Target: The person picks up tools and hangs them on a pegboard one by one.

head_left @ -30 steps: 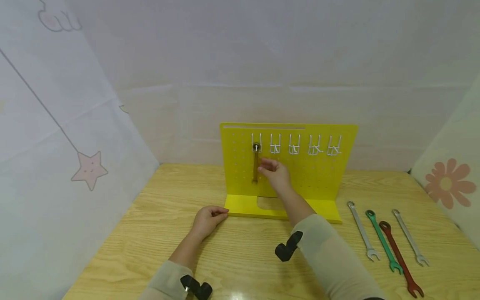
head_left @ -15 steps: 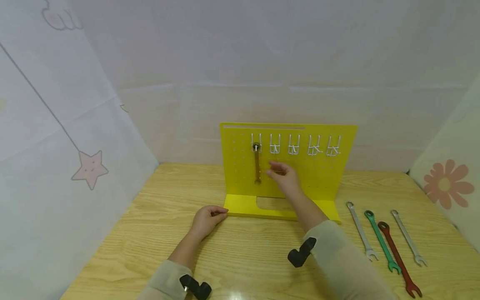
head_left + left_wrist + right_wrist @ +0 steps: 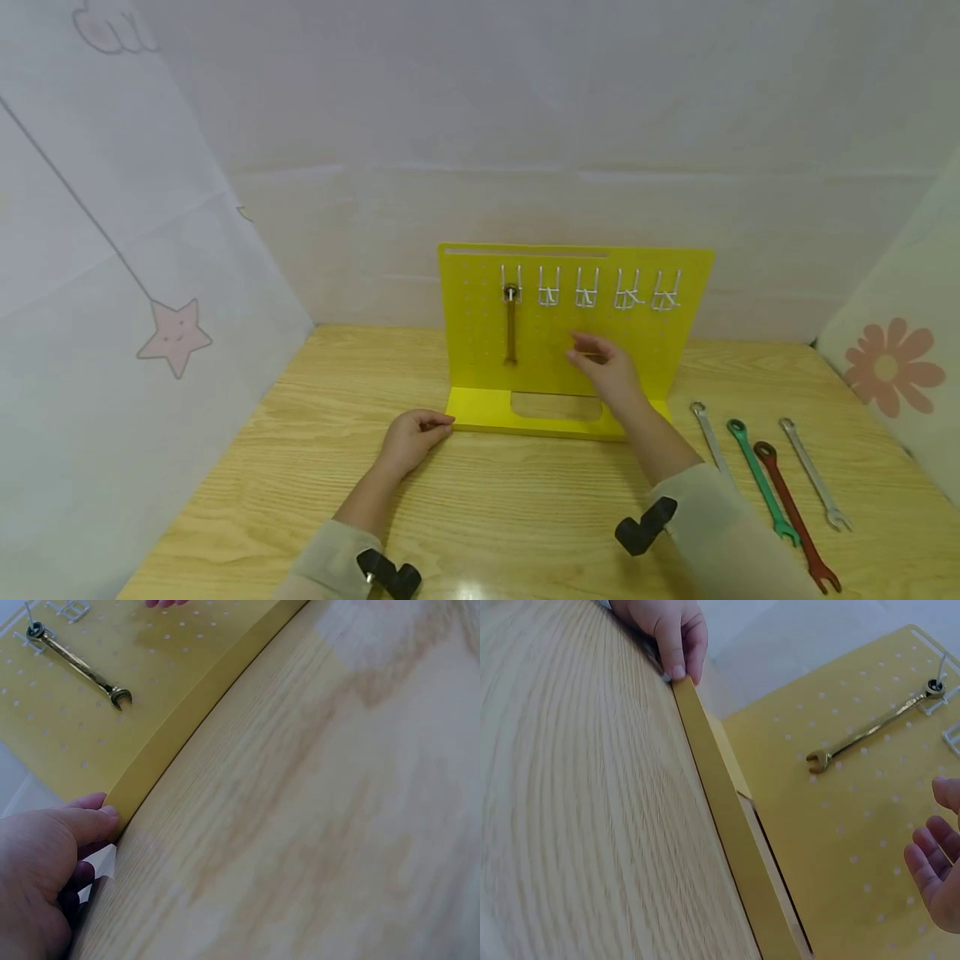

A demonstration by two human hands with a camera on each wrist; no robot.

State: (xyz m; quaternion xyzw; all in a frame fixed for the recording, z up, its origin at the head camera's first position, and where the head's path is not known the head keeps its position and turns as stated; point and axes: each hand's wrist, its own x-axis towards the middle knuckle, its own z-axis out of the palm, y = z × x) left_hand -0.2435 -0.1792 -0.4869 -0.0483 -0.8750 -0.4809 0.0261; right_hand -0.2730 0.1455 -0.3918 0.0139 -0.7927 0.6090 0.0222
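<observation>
A yellow pegboard (image 3: 540, 358) stands upright on its base on the wooden table. A gold-coloured combination wrench (image 3: 512, 333) hangs by its ring end from the leftmost wire hook, its open jaw pointing down. My left hand (image 3: 408, 442) pinches the front left corner of the base between thumb and fingers, as the left wrist view shows with the hand (image 3: 37, 862) at the yellow edge. In front of the board's right half, my right hand (image 3: 613, 379) holds nothing; its fingers (image 3: 928, 862) are loosely bent and apart from the wrench (image 3: 870, 731).
Several white wire hooks (image 3: 586, 293) with nothing on them line the board to the right of the wrench. On the table at the right lie two silver wrenches (image 3: 813, 471), a green wrench (image 3: 761, 479) and a red wrench (image 3: 795, 508). A light cloth (image 3: 450, 100) hangs behind.
My right hand has moved right and slightly down, away from the hanging wrench, which swung slightly. The left hand stays at the base's corner.
</observation>
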